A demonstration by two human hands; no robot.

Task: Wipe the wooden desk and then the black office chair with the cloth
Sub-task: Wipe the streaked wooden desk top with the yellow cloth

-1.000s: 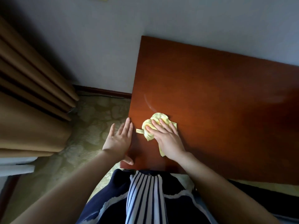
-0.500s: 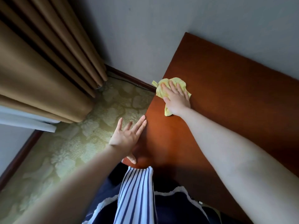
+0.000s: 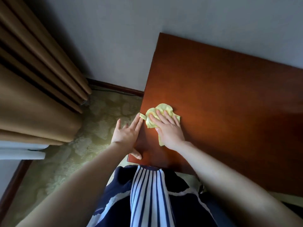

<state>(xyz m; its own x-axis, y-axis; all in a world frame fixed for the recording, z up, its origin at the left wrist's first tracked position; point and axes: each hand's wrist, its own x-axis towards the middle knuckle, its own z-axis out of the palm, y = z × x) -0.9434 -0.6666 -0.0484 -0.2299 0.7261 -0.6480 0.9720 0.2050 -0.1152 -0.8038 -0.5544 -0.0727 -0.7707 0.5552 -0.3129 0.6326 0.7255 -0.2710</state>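
— Where is the cloth?

— The yellow cloth (image 3: 162, 110) lies bunched on the wooden desk (image 3: 229, 104), close to its left edge, pinned flat under the right hand (image 3: 168, 130). The fingers are spread straight and press down on it, not curled. A small tag (image 3: 142, 116) sticks out past the edge.

— And the other hand?

— The left hand (image 3: 126, 135) lies relaxed with straight fingers along the desk's left edge, just beside the cloth, with its thumb on the front corner.

— Surroundings?

— A brown curtain (image 3: 32, 79) hangs at left above a patterned carpet (image 3: 98, 115). The desk backs onto a grey wall (image 3: 123, 38).

— Any change?

— Half a second earlier the cloth and right hand were farther up that edge, nearer the wall.
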